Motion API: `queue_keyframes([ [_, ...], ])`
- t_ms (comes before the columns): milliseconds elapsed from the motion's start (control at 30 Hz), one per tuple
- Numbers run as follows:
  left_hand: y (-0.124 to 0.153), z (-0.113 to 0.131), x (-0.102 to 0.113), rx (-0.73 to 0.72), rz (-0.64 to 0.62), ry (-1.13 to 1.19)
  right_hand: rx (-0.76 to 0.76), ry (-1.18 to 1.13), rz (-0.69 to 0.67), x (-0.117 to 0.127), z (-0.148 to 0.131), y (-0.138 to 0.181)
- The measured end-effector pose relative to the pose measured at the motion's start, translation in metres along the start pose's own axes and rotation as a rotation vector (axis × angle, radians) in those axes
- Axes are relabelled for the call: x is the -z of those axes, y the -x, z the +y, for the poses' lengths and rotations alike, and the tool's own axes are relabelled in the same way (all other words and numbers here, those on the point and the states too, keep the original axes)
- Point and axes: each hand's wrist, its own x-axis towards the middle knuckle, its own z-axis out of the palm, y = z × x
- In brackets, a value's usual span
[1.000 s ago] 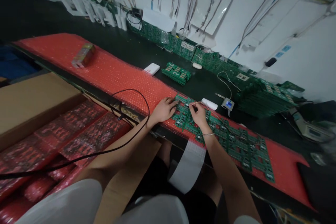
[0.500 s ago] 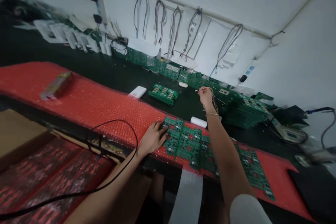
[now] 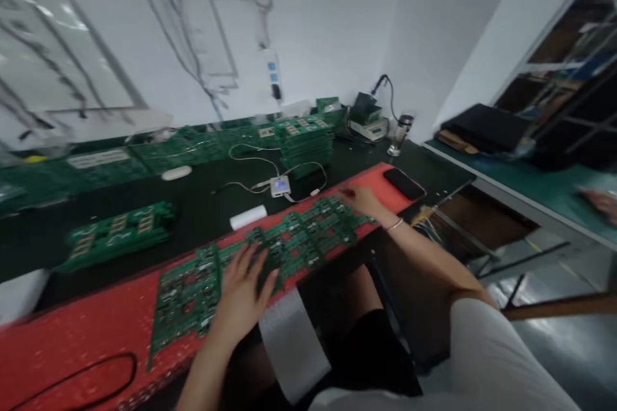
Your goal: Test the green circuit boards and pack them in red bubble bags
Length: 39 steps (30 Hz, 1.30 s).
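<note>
Red mat [image 3: 72, 327]: boards [image 3: 299, 237] under left hand [image 3: 243, 292], right hand [image 3: 361, 200]; phone [image 3: 403, 183] near.

Green circuit boards [image 3: 289, 241] flat on red mat [image 3: 87, 327]

A white wall [image 3: 337, 13] is rising behind the dark desk [image 3: 205, 202], with loose cables [image 3: 173, 38] and a power strip [image 3: 272, 70] hanging on it. To the right, a second, green-topped desk [image 3: 535, 183] is standing over grey floor [image 3: 544, 263], dim shelving [image 3: 573, 70] looming behind.
</note>
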Motion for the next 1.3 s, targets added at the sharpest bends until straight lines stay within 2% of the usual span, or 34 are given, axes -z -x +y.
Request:
queue_keyframes([
  [67, -0.03, 0.047, -0.024, -0.089, -0.114, 0.036, -0.147, 0.046, 0.085, 0.043, 0.062, -0.002],
  [133, -0.058, 0.087, -0.048, -0.156, -0.252, 0.033, -0.277, 0.178, 0.157, 0.072, 0.112, -0.003],
  [200, -0.085, 0.119, -0.069, -0.202, -0.374, 0.004, -0.392, 0.326, 0.18, 0.089, 0.149, -0.002],
  [300, -0.121, 0.155, -0.095, -0.23, -0.504, -0.042, -0.495, 0.423, 0.12, 0.094, 0.183, -0.002],
  [400, -0.146, 0.178, -0.112, -0.204, -0.559, -0.1, -0.455, 0.412, 0.06, 0.089, 0.203, -0.006],
  [500, -0.155, 0.185, -0.121, -0.141, -0.583, -0.148, -0.405, 0.378, 0.122, 0.087, 0.225, -0.008],
  [567, -0.156, 0.185, -0.123, -0.115, -0.581, -0.148, -0.475, 0.339, 0.216, 0.092, 0.244, -0.007],
  [667, -0.159, 0.189, -0.126, -0.087, -0.49, -0.123, -0.616, 0.274, 0.333, 0.105, 0.27, 0.0],
  [800, -0.185, 0.221, -0.141, -0.112, -0.39, 0.02, -0.63, 0.228, 0.372, 0.114, 0.283, 0.01],
  [933, -0.225, 0.267, -0.174, -0.094, -0.463, 0.252, -0.548, 0.163, 0.456, 0.112, 0.273, 0.016],
  [1000, -0.243, 0.283, -0.188, -0.053, -0.492, 0.315, -0.47, 0.022, 0.586, 0.111, 0.268, 0.019],
  [1067, -0.256, 0.292, -0.199, -0.014, -0.48, 0.333, -0.422, -0.083, 0.672, 0.112, 0.268, 0.021],
  [1300, -0.266, 0.291, -0.215, 0.11, -0.446, 0.346, -0.383, -0.19, 0.716, 0.12, 0.268, 0.029],
])
